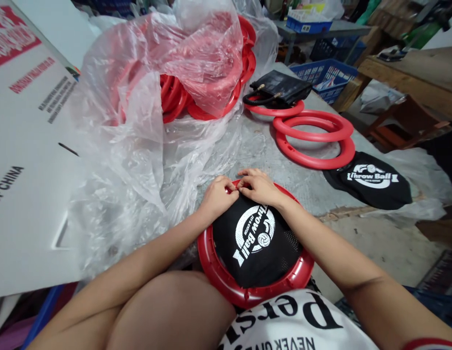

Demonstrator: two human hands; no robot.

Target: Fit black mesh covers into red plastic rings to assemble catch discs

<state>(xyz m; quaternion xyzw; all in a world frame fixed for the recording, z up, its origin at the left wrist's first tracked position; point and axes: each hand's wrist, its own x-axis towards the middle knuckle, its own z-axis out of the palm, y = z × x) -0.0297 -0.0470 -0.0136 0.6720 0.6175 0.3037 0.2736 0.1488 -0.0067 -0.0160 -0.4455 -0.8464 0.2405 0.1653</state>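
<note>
A red plastic ring (215, 272) rests against my lap and the table's edge, with a black fabric disc (226, 233) printed "Throw Ball" lying across it. At the ring's far rim, my left hand (220, 194) pinches the disc's edge between thumb and fingers. Right beside it, my right hand (258, 187) grips the same edge, its thumb and index finger pressed together and the other fingers stretched forward. The fabric's near edge lies inside the ring, and the red rim shows around the bottom and sides. What exactly sits between my fingertips is too small to make out.
Stacked red rings (313, 124) lie at the table's right, near a black handbag (280, 87) and another black printed disc (372, 180). Clear plastic bagging (138, 160) covers a heap of red rings (175, 97). A white carton (32, 194) stands left; a blue crate (324, 78) sits behind.
</note>
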